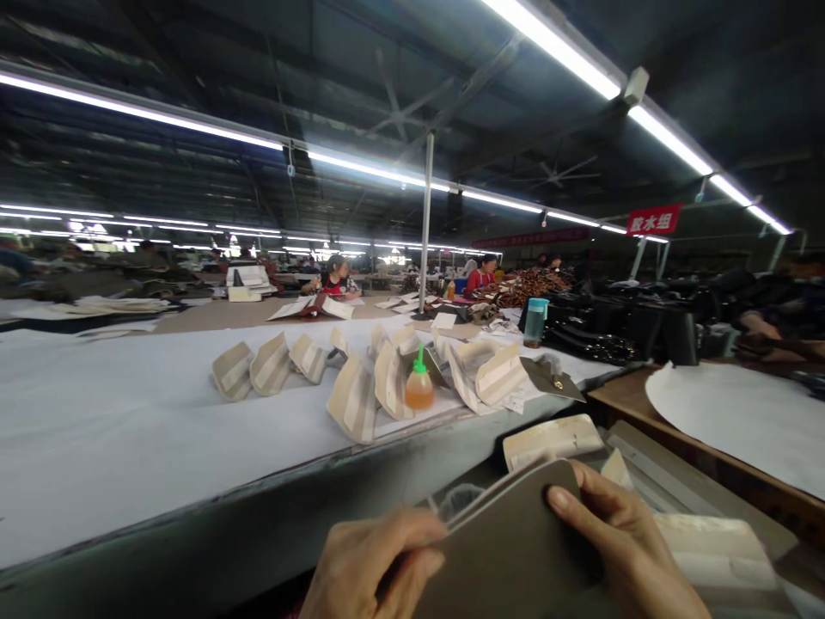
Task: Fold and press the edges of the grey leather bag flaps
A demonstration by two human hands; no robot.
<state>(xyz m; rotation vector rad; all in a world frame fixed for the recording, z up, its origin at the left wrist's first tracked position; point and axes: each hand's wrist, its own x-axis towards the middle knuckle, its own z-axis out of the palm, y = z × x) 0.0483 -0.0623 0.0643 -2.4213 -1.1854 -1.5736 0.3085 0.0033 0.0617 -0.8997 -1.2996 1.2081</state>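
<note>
A grey-brown, leather-like panel [516, 542] with rounded corners is held up in front of me, its pale edge showing along the top. My right hand [619, 533] grips the upper right corner, thumb on the near face and fingers behind. At the left edge, my left hand [380, 559] pinches the panel between thumb and fingers, slightly blurred. Just behind the panel lies a cream folded piece [554, 440]. Another cream piece [715, 550] rests beyond my right wrist. The panel's lower part runs out of view.
Several curved cream pieces [353, 400] stand on the white-covered table [161, 430]. Among them is a glue-like amber bottle with a green nozzle [418, 391]. A blue-lidded bottle [534, 322] stands farther back, near piled black goods [612, 327]. Co-workers sit in the background.
</note>
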